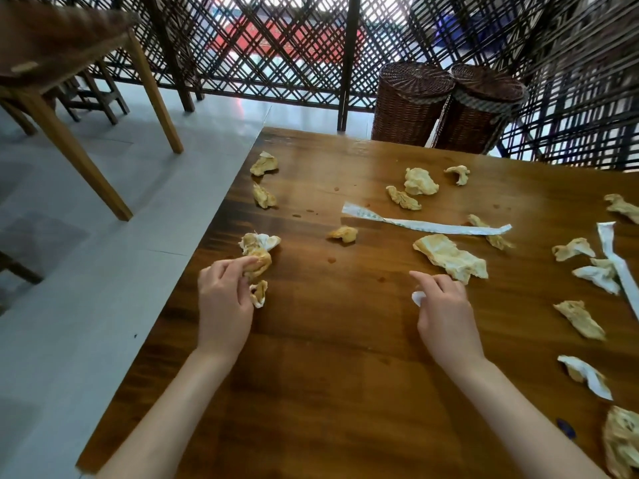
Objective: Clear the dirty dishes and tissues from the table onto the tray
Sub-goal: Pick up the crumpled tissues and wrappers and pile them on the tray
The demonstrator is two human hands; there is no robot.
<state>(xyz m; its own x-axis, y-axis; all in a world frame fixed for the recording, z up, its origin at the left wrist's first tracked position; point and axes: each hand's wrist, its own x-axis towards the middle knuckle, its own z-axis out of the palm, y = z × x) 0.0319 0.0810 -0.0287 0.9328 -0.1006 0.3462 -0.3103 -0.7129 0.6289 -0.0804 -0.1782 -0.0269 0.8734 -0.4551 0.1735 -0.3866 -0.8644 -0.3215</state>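
Wooden table [345,357] carries crumpled, stained tissues scattered toward its far and right edges. Near the left edge, the left hand [223,299] pinches a soiled tissue clump [257,254] with curled fingers. The right hand [444,312] curls its fingers round a small white tissue scrap [417,298], beside a larger tissue [449,257].

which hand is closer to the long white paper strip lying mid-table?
Right. The right hand sits just below the long white paper strip, slightly toward the person. The left hand is farther off at the table's left edge, gripping a stained tissue.
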